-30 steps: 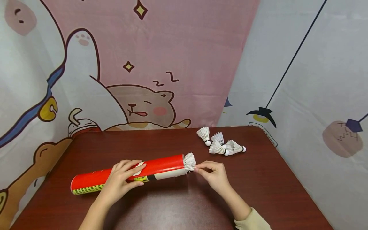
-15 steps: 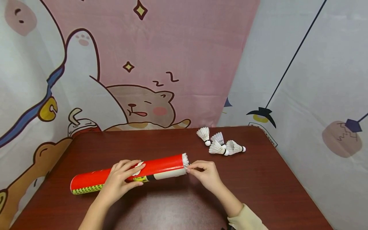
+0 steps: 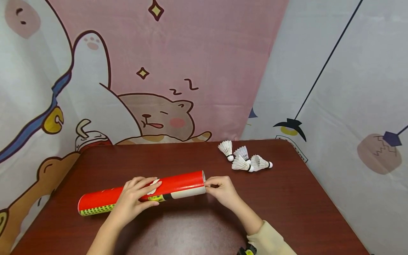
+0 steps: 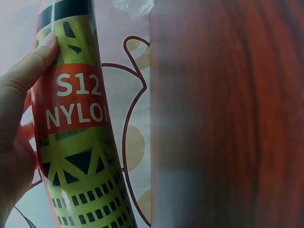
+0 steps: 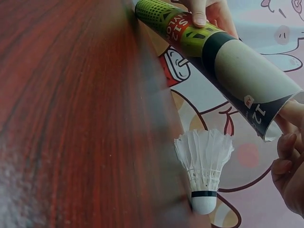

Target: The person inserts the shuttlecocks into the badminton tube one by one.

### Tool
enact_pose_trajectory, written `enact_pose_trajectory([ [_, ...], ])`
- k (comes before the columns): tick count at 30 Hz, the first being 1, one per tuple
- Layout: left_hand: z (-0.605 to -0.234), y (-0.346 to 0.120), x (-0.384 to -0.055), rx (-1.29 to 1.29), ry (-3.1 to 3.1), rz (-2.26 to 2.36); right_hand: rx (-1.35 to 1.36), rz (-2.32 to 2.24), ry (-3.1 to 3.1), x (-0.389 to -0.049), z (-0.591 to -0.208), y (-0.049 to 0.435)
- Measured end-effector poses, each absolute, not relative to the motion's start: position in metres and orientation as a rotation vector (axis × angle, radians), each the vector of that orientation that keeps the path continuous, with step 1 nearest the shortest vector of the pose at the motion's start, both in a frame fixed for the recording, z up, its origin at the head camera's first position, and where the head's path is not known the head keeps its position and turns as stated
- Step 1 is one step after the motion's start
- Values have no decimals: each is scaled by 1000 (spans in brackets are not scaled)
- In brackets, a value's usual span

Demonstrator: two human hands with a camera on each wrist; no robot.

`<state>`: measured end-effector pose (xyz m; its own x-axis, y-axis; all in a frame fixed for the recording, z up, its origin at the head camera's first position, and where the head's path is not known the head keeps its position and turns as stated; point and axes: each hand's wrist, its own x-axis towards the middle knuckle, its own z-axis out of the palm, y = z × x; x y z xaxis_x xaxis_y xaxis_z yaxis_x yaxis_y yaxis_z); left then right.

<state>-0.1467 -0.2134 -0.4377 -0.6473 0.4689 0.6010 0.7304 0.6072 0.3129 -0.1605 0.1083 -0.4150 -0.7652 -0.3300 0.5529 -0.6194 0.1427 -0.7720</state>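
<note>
A red shuttlecock tube (image 3: pixel 186 181) with a yellow-green, black and white side lies at a slant, its right end raised off the table. My left hand (image 3: pixel 134 196) grips it round the middle; in the left wrist view the thumb (image 4: pixel 35 66) lies along the tube beside the printed "S12 NYLON". At the open right end, my right hand (image 3: pixel 223 191) has its thumb and forefinger tips pinched together at the mouth. The right wrist view shows a finger reaching inside the rim, the others curled outside. The shuttlecock between these fingertips is hidden within the tube.
Several white feather shuttlecocks (image 3: pixel 243 164) lie grouped at the back right of the dark brown wooden table (image 3: pixel 296 212). One shuttlecock (image 5: pixel 204 171) shows large in the right wrist view. A cartoon-printed cloth (image 3: pixel 220 71) hangs behind the table.
My right hand has moved left to the tube mouth, pushing the shuttlecock inside; its feathers stuck out before and are now out of sight. The left hand and tube have stayed put.
</note>
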Motion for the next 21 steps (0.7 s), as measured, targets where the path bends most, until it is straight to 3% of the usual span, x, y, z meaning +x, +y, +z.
enact_pose_trajectory([
  [21, -438, -211, -148, -965, -2324, -718, 1047, 1734, -2228, -167, -420, 131],
])
